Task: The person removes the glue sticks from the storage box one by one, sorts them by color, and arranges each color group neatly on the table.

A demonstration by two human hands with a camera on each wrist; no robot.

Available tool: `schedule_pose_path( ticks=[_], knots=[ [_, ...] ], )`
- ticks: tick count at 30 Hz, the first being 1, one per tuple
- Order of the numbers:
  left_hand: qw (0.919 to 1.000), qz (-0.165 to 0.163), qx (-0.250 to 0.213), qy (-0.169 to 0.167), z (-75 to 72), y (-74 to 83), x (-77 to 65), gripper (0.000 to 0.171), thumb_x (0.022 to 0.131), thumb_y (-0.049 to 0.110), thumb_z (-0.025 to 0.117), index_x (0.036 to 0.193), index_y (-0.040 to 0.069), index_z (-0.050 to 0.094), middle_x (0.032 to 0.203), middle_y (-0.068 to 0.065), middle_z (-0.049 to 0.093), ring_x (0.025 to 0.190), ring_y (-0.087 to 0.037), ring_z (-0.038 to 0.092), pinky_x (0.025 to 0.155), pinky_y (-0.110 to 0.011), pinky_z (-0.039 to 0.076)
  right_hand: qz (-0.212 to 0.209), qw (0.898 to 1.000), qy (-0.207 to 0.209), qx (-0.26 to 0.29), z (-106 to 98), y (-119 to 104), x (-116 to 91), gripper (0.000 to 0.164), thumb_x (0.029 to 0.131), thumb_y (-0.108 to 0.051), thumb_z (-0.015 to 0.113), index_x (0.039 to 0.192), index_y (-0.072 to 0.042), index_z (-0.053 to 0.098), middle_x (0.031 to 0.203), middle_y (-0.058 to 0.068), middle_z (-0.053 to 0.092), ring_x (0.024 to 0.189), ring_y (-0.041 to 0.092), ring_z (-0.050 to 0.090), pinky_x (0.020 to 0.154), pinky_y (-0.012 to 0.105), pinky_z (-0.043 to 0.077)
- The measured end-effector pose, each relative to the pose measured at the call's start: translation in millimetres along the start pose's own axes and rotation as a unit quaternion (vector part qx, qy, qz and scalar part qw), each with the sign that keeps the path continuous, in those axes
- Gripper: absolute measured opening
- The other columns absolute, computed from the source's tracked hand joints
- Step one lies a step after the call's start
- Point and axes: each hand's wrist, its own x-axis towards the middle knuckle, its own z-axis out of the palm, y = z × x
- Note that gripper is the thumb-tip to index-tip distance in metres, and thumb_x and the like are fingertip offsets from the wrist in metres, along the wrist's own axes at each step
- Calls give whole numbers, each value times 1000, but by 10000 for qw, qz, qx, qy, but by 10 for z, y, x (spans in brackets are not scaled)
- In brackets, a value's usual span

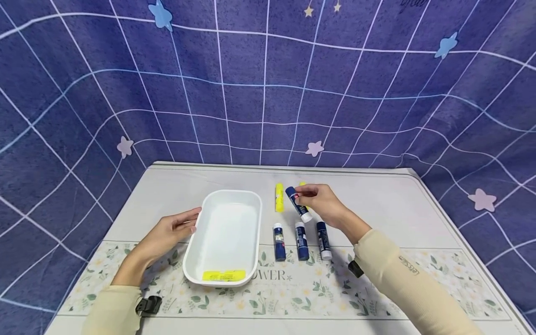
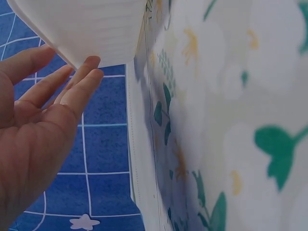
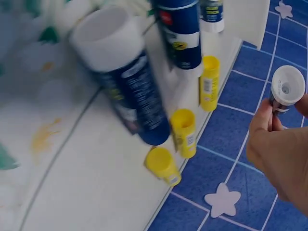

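Observation:
My right hand [image 1: 325, 204] pinches a blue glue stick [image 1: 304, 214] between thumb and fingers, tilted above the table; its white end [image 3: 288, 86] faces the camera in the right wrist view. A yellow glue stick [image 1: 279, 197] lies left of that hand, and another yellow one [image 1: 303, 184] is mostly hidden behind it. Three blue glue sticks, the middle one [image 1: 301, 241] among them, form a row nearer me. With fingers nearly straight, my left hand [image 1: 169, 237] touches the left rim of a white tray [image 1: 192, 253]. One yellow glue stick [image 1: 224, 276] lies across the tray's near end.
A pale tabletop [image 1: 377, 200] carries a floral printed band [image 1: 452, 279] along its front. Blue grid-patterned cloth [image 1: 243, 107] with stars hangs behind and at both sides. In the right wrist view, several yellow glue sticks [image 3: 185, 134] stand out near the table edge.

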Motion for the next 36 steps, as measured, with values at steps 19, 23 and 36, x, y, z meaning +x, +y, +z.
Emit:
schedule_pose_path(
  ticks=[19, 23, 36],
  knots=[
    [10000, -40, -38, 35, 3, 22, -9, 59, 105, 10, 59, 159, 1, 37, 158, -29, 43, 137, -18, 56, 102, -15, 54, 300, 9941, 917, 504, -153, 228, -251, 48, 98, 0, 61, 144, 12, 51, 123, 14, 61, 100, 5, 60, 89, 11, 56],
    [10000, -41, -27, 59, 1, 15, -16, 59, 105, 9, 59, 159, 0, 37, 157, -30, 44, 133, -9, 59, 101, -15, 54, 376, 9924, 1082, 444, -197, 313, -329, 46, 99, -2, 62, 142, 10, 53, 123, 14, 62, 100, 5, 60, 87, 11, 56],
    [10000, 45, -45, 28, -5, 25, -25, 58, 105, 9, 59, 158, 0, 38, 157, -31, 44, 139, -26, 55, 101, -15, 54, 598, 9885, 1345, 360, -312, 615, -550, 47, 101, -5, 62, 144, 9, 52, 130, 17, 61, 102, 4, 60, 88, 9, 55]
  ],
)
